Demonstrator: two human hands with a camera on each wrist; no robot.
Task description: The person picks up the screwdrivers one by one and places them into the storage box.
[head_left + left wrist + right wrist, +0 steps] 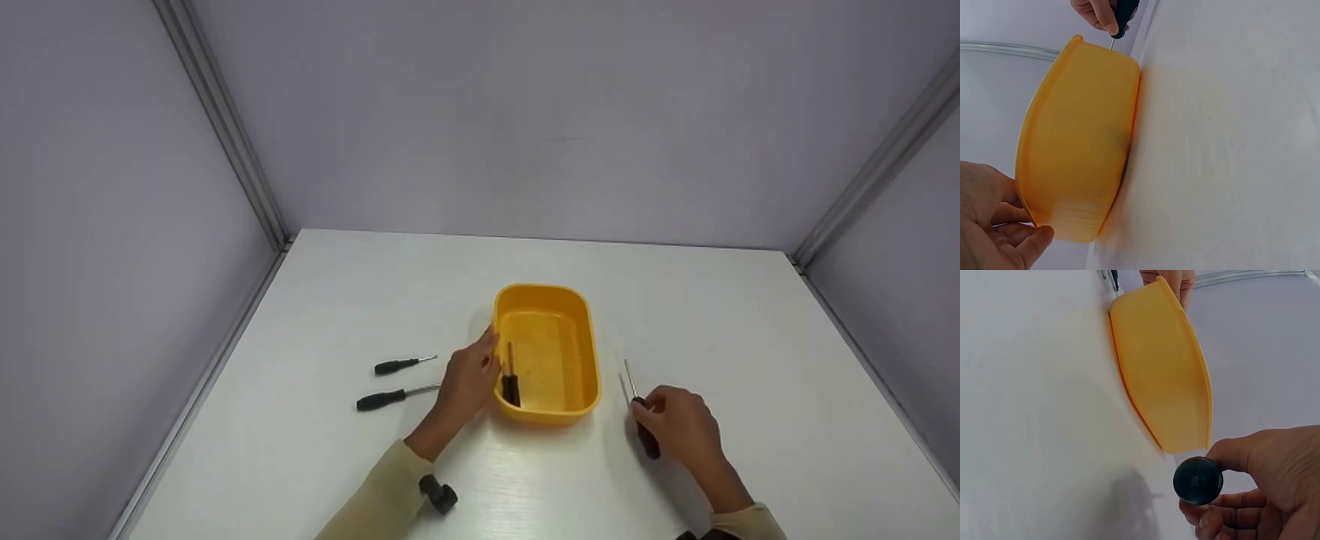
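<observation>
Toward the left of the head view two black-handled screwdrivers lay on the white table (315, 300): the shorter one (403, 364) above, the longer one (396, 397) below it, both with shafts pointing right, parallel and a little apart. Just right of them the left hand (469, 379) rested with relaxed, straight fingers against the left wall of the yellow tub (592, 352), gripping nothing; I judged it was steadying the tub so it would not slide. Inside, along that same wall, a third screwdriver (511, 382) lay lengthwise, handle at the near end.

Right of the tub, apart from it, the right hand (679, 427) had its fingers curled round the dark handle of a fourth screwdriver (631, 381), the shaft slanting up toward the far edge and seemingly raised off the tabletop. The right wrist view showed the round butt of the handle pinched between thumb and fingers.

The tub's mouth stood open and mostly bare, with free tabletop between it and the right hand. Grey booth walls closed in well beyond the table's edges.
</observation>
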